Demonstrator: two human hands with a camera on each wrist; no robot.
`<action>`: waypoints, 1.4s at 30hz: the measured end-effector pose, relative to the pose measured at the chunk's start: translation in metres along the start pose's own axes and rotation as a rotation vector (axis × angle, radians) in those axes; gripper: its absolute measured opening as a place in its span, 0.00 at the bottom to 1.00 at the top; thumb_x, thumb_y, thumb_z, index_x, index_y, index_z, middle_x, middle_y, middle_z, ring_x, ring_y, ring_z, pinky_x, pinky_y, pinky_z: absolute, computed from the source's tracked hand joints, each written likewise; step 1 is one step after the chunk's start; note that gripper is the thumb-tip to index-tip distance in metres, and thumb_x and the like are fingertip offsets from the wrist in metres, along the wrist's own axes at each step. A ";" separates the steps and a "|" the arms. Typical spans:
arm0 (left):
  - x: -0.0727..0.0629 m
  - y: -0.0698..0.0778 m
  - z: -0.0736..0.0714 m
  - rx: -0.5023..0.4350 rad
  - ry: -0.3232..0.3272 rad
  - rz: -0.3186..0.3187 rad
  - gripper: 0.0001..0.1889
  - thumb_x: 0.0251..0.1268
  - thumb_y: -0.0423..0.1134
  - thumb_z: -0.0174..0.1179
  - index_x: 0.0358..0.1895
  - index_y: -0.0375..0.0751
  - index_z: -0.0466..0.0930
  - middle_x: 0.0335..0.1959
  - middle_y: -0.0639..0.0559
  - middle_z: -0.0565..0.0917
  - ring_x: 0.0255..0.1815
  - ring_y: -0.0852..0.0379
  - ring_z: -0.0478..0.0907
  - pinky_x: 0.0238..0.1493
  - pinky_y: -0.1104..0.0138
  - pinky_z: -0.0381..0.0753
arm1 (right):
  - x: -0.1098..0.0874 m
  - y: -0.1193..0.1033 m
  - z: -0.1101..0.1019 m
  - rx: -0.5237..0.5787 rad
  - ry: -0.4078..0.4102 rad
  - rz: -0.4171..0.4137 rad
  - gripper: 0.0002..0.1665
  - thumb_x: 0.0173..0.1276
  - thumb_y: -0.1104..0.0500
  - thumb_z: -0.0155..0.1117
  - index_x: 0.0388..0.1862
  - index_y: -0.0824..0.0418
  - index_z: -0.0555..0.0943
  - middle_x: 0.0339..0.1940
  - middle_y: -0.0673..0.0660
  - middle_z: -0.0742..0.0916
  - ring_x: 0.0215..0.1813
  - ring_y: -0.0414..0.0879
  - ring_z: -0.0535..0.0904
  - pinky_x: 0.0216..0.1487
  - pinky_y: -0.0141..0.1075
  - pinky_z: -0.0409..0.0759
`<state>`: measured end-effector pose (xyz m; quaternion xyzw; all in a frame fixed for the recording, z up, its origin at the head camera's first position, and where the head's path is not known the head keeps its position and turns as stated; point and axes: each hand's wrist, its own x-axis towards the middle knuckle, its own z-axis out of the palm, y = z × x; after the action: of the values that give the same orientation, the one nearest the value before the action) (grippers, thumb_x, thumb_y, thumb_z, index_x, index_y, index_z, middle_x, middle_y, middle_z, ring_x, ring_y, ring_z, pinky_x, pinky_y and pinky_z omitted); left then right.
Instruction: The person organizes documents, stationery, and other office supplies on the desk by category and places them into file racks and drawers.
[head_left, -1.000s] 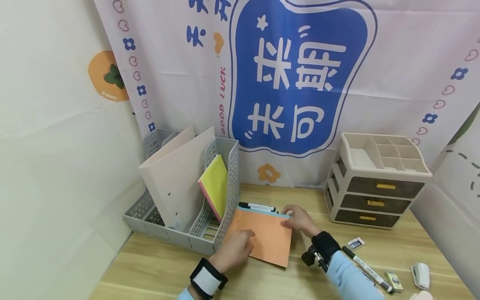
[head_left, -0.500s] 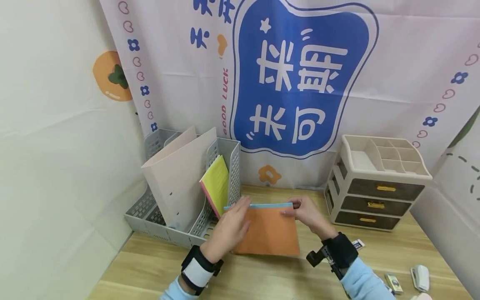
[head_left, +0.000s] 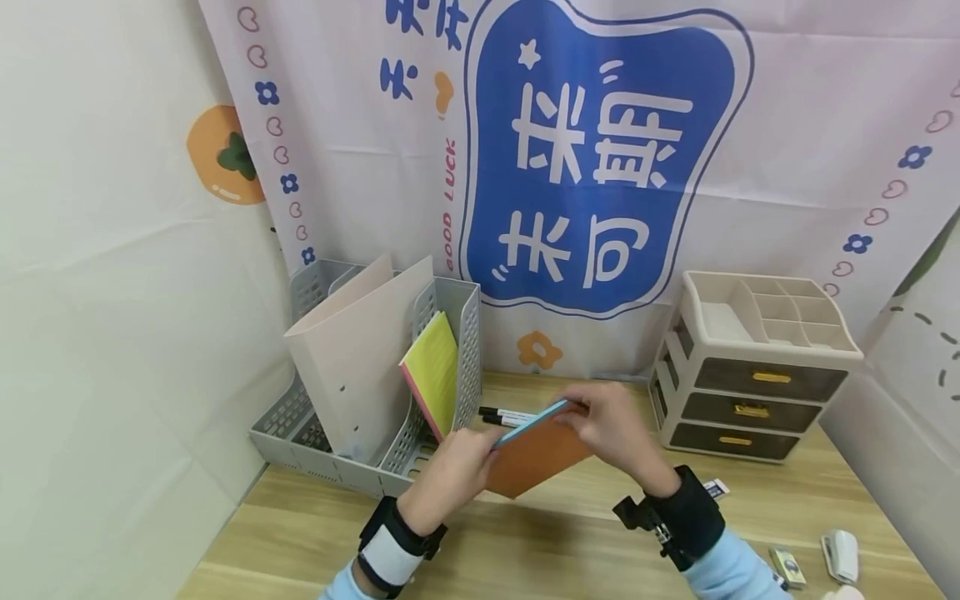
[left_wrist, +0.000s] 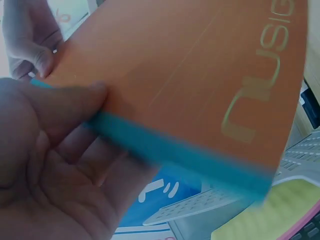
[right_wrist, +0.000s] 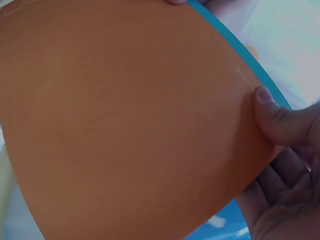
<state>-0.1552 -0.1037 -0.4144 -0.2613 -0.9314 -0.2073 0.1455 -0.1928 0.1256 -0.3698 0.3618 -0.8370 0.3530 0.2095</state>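
An orange notebook (head_left: 536, 457) with a blue spine strip is held up above the table between both hands, tilted with its spine edge uppermost. My left hand (head_left: 455, 468) pinches the spine edge; in the left wrist view the thumb (left_wrist: 75, 102) lies on the orange cover and the fingers go behind it. My right hand (head_left: 617, 429) grips the corner at the spine's other end, its thumb (right_wrist: 272, 117) pressed on the cover in the right wrist view. Black-and-white markers (head_left: 506, 417) lie on the table behind the notebook.
Left of the hands, a grey file rack (head_left: 337, 471) holds a pale folder (head_left: 367, 358) and a yellow pad (head_left: 433, 367). A drawer organizer (head_left: 765, 367) stands back right. A stapler (head_left: 842, 556), a small box (head_left: 787, 567) and an eraser (head_left: 716, 488) lie front right.
The notebook, flat-lying at first, has been raised and turned so its right end angles up. My left hand has moved from the cover to the spine edge and now pinches it.
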 end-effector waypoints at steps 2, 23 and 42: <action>-0.003 0.001 -0.002 -0.017 -0.031 -0.007 0.07 0.70 0.32 0.60 0.31 0.41 0.79 0.20 0.55 0.81 0.20 0.66 0.76 0.19 0.76 0.72 | 0.001 -0.008 0.002 -0.049 0.011 -0.083 0.14 0.52 0.73 0.76 0.30 0.55 0.86 0.25 0.47 0.88 0.24 0.32 0.74 0.28 0.26 0.76; -0.037 0.006 0.015 -0.167 0.285 -0.079 0.09 0.64 0.28 0.64 0.26 0.38 0.78 0.21 0.52 0.83 0.22 0.68 0.77 0.21 0.79 0.71 | 0.005 -0.038 0.020 -0.295 0.315 -0.054 0.19 0.50 0.68 0.80 0.44 0.61 0.88 0.48 0.64 0.89 0.53 0.61 0.86 0.56 0.51 0.84; -0.034 0.010 0.008 -0.174 0.227 -0.111 0.05 0.66 0.31 0.63 0.32 0.36 0.79 0.20 0.53 0.82 0.20 0.69 0.74 0.19 0.79 0.69 | 0.025 -0.056 0.022 -0.226 0.414 -0.203 0.11 0.49 0.72 0.78 0.31 0.63 0.87 0.38 0.61 0.91 0.50 0.55 0.88 0.56 0.42 0.82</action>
<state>-0.1225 -0.1065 -0.4312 -0.1959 -0.9004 -0.3235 0.2151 -0.1687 0.0704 -0.3441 0.3381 -0.7699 0.3009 0.4499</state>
